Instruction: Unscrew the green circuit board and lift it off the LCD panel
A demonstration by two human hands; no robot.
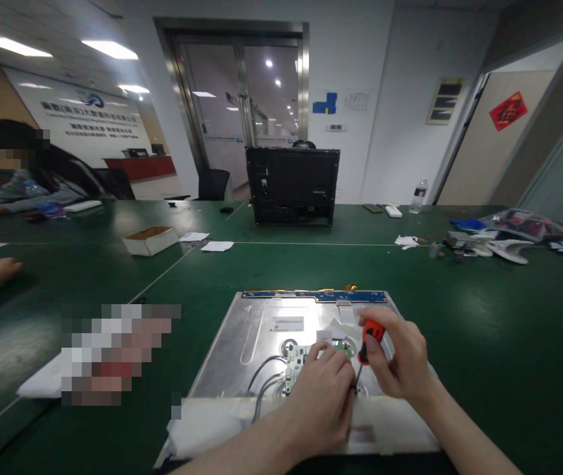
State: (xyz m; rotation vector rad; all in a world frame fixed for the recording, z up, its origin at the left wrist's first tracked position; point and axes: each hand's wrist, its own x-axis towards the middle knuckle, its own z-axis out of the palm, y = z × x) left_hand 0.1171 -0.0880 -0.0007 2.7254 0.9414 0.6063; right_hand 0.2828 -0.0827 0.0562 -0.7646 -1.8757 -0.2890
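A silver metal display panel [261, 330] lies back-up on the green table in front of me, with a blue strip board along its far edge. A small green-and-white circuit board [295, 360] with grey cables sits on its middle. My right hand [397, 359] grips a screwdriver with an orange and black handle [369, 338], its tip pointing down at the panel beside the board. My left hand [321, 399] rests on the panel, fingers touching the circuit board close to the screwdriver tip.
A black monitor housing [292, 186] stands at the table's far side. A small cardboard box [150, 240] and papers lie at left. Parts and bags [503, 239] lie at the far right, with a water bottle [418, 196]. Other people sit at left.
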